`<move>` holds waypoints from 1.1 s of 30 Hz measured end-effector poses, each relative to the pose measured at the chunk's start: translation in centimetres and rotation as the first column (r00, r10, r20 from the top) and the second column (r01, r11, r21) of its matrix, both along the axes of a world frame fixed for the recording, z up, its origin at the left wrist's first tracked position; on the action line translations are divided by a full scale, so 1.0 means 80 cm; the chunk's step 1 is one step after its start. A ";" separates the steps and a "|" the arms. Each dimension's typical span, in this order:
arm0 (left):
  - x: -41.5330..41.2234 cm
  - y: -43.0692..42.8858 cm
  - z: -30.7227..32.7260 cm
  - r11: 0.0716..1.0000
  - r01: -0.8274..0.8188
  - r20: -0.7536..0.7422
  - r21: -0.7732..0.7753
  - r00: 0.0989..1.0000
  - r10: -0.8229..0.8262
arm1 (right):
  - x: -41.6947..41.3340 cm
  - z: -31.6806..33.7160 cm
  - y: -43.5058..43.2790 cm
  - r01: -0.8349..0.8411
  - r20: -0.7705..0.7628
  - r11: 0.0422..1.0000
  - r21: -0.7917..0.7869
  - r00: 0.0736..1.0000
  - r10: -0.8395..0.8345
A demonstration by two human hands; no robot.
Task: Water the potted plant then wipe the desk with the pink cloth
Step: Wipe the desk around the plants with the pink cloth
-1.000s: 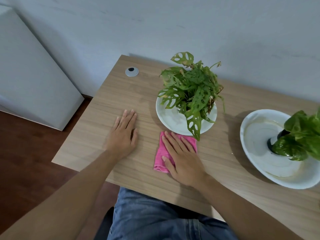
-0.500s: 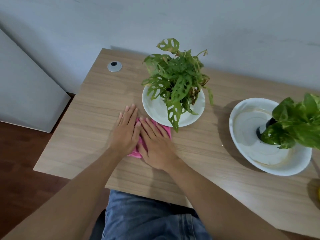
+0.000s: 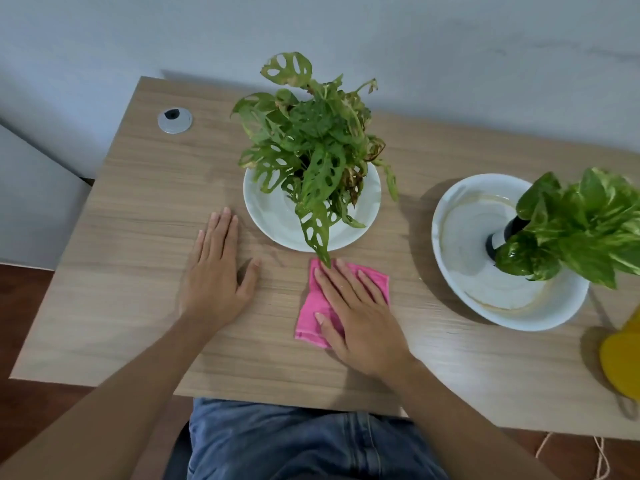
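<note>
The pink cloth lies folded on the wooden desk, just in front of a white saucer. In that saucer stands a potted plant with holed leaves. My right hand presses flat on the cloth, fingers spread, covering most of it. My left hand rests palm down on the bare desk to the left of the cloth, holding nothing. One long leaf hangs over the cloth's far edge.
A second leafy plant sits in a larger white dish at the right. A yellow object shows at the right edge. A round grey cable grommet is at the desk's back left. The wall runs behind the desk.
My right hand has slid the cloth to the right, away from my left hand, which it touched half a second ago. My left hand has stayed on the desk.
</note>
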State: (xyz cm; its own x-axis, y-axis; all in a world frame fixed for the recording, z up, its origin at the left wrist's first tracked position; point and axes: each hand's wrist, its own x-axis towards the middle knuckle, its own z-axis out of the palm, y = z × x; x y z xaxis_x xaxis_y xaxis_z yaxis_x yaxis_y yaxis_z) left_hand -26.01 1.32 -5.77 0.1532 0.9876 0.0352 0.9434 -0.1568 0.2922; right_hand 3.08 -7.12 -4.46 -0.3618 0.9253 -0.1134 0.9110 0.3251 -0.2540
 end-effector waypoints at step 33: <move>0.140 -0.056 0.003 0.938 0.346 0.078 0.032 0.934 -0.347 | 0.046 -0.003 -0.016 0.298 0.014 0.953 0.062 0.954 -0.299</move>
State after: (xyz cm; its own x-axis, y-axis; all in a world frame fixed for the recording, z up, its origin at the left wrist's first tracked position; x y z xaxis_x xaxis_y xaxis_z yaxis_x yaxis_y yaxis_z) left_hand -14.81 -3.15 -5.50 0.4819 0.8727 0.0782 0.8028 -0.4755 0.3597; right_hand 6.76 -8.41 -4.68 -0.0662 0.9960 -0.0607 0.9740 0.0513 -0.2205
